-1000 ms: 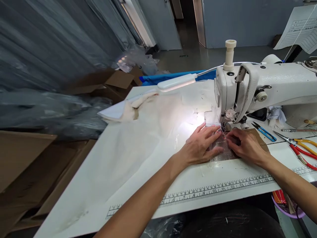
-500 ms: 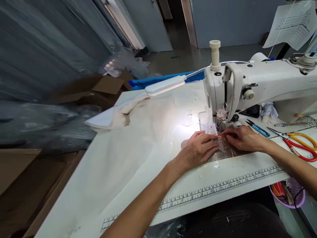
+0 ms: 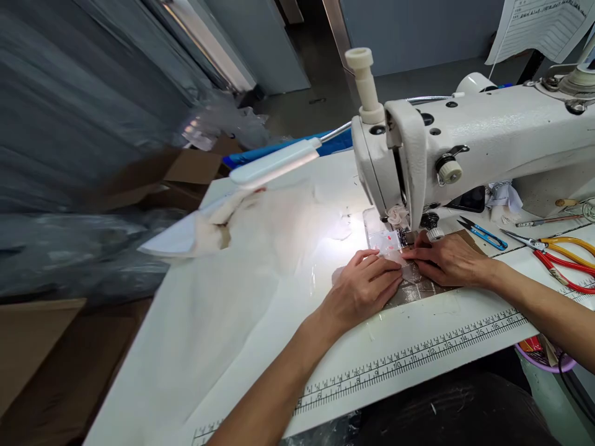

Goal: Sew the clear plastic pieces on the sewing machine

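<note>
Just in front of the needle area of a white sewing machine (image 3: pixel 502 127) lies a small sheer white fabric piece (image 3: pixel 411 272). A whitish portion with red marks (image 3: pixel 385 240) shows beside the presser foot (image 3: pixel 407 236). My left hand (image 3: pixel 365 285) rests on the left of the fabric, fingers stretched out and lying flat. Close to the presser foot, my right hand (image 3: pixel 449 260) has its thumb and fingers closed on the fabric's right side. Beneath both hands is a brown shiny plate (image 3: pixel 418 294). The fingertips hide part of the fabric.
Blue thread snips (image 3: pixel 486 234) and scissors with red and yellow handles (image 3: pixel 558 254) lie right of my right hand. A lamp (image 3: pixel 276 162) hangs over the white table (image 3: pixel 246 371), where pale sheer cloth (image 3: pixel 223 297) spreads leftward. A printed ruler (image 3: pixel 395 368) follows the front edge.
The camera view has shifted, so the machine appears larger and further left. Both hands stay at the fabric by the presser foot; the right fingertips sit slightly closer to the left ones.
</note>
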A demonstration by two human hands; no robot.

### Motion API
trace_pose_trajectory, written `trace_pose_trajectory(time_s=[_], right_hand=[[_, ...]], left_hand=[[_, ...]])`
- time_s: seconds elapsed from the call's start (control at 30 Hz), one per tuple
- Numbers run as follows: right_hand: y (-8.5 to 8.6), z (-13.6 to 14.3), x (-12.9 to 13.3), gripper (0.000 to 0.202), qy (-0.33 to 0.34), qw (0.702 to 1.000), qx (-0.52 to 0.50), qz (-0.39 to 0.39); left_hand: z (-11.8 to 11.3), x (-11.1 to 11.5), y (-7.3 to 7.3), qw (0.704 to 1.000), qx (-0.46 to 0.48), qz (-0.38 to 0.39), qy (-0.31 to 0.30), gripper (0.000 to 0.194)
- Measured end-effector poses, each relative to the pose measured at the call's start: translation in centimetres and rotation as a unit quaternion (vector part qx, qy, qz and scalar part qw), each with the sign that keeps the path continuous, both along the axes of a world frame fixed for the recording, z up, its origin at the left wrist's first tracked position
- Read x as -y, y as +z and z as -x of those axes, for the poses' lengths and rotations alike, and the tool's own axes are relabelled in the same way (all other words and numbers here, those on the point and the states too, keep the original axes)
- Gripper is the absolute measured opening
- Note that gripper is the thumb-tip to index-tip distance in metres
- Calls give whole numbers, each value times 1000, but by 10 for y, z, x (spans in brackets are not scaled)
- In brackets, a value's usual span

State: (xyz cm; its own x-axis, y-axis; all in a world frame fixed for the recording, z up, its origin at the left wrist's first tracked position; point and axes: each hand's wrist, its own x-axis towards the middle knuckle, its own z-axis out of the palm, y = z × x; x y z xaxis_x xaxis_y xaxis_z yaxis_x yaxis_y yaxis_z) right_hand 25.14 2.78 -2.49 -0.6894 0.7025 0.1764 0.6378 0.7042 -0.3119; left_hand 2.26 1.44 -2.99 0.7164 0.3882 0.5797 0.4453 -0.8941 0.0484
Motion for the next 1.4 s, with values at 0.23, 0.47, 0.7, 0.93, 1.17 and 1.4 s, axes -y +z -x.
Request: trace_pose_trajectory(time_s=[0.23, 0.47, 0.7, 0.93, 1.17, 1.4], right_hand=[[2, 0, 2, 33, 9, 1000, 4, 5], [4, 2, 4, 33, 3, 1000, 18, 7], [-2, -3, 4, 33, 25, 999, -43, -5], [-1, -3, 4, 32, 29, 998, -58, -24], [1, -2, 8, 34, 1, 999, -49, 6], [-1, -7, 8, 36, 10, 991, -128, 36]], left_hand=[[2, 0, 0, 1000, -14, 0, 0, 9], [2, 0, -4, 1000, 2, -13, 2, 9], [3, -1, -5, 1000, 4, -23, -7, 10], [4, -2, -6, 1000, 8, -14, -8, 10], [3, -1, -4, 1000, -7, -18, -2, 10], [4, 0, -3, 1000, -18, -7, 1, 13]])
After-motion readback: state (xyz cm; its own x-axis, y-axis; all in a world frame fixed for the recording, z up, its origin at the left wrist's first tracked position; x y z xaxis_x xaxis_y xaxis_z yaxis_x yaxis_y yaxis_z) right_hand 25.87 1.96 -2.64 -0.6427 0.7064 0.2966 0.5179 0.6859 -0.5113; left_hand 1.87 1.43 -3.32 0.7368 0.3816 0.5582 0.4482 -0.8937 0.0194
